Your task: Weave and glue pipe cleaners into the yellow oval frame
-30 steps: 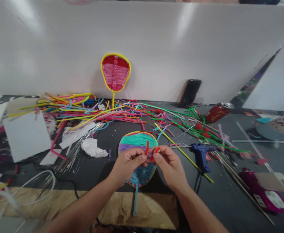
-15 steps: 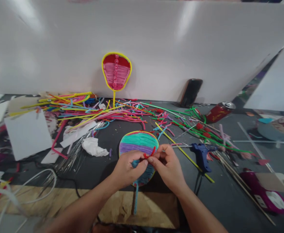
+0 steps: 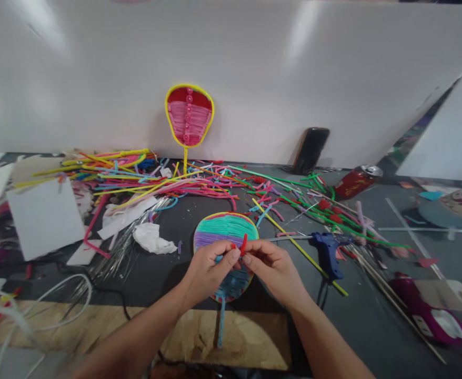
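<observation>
Between my fingertips is a short piece of red pipe cleaner (image 3: 244,242), one end sticking up. My left hand (image 3: 211,266) pinches it from the left, and my right hand (image 3: 272,268) pinches it from the right. Both hands are closed and nearly touching. Beneath them lies a round fan (image 3: 227,225) in bands of turquoise, purple and blue, with a yellow rim and a light blue handle (image 3: 221,326). My hands hide part of its middle. Upright at the back stands a second fan (image 3: 189,118), red and pink with a yellow edge and a row of pink beads.
A blue glue gun (image 3: 329,255) lies to the right, beside a yellow pipe cleaner (image 3: 302,247). Many coloured pipe cleaners (image 3: 176,184) are heaped behind. A phone (image 3: 311,150) leans on the white wall near a red can (image 3: 357,181). Crumpled tissue (image 3: 153,239) lies left.
My right hand has turned, its fingers folding in closer to the left. The red piece's free end has swung to point more upright. The fans have stayed put.
</observation>
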The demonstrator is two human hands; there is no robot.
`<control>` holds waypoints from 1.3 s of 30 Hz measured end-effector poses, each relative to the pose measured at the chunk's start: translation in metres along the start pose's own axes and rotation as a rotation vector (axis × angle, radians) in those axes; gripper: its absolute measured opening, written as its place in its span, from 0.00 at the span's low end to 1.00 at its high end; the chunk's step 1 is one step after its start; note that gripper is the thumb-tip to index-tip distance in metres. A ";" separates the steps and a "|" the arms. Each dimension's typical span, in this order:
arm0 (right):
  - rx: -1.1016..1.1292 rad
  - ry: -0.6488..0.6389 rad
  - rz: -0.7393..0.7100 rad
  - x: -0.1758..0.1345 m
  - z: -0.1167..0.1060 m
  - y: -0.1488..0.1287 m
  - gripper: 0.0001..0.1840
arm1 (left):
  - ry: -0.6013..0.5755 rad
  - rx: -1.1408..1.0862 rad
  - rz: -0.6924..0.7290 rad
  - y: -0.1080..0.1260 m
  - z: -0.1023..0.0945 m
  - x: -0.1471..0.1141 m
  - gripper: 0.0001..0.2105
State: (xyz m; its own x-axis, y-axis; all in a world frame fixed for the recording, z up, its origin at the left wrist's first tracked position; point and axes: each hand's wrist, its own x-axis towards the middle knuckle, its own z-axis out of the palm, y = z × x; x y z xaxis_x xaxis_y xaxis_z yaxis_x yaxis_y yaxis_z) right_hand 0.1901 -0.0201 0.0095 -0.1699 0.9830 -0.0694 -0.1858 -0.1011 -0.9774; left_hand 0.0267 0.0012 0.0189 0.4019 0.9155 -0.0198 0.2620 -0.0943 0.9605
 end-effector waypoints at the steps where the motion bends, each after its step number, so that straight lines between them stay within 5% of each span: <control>1: -0.015 0.012 -0.022 0.000 0.000 0.001 0.09 | -0.002 -0.027 -0.014 -0.001 0.001 0.000 0.13; 13: -0.143 0.007 -0.165 -0.001 0.000 0.003 0.04 | -0.090 -0.625 -0.359 0.002 0.008 0.001 0.13; 18: -0.471 0.039 -0.521 0.000 -0.004 0.007 0.09 | -0.107 -0.762 -0.409 0.001 0.008 0.002 0.14; 24: -0.845 0.094 -0.835 0.002 -0.010 0.007 0.15 | -0.080 -0.749 -0.338 0.001 0.008 0.002 0.14; 39: -0.978 0.129 -0.896 0.001 -0.010 0.009 0.13 | -0.062 -0.530 -0.292 -0.002 0.005 0.002 0.12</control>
State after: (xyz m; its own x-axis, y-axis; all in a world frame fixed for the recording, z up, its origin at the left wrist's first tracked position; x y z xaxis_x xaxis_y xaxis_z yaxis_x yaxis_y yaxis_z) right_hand 0.1977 -0.0186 -0.0011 -0.2524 0.6646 0.7033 0.5912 0.6813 -0.4317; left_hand 0.0312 0.0010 0.0161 0.4338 0.8482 -0.3041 -0.0968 0.3793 0.9202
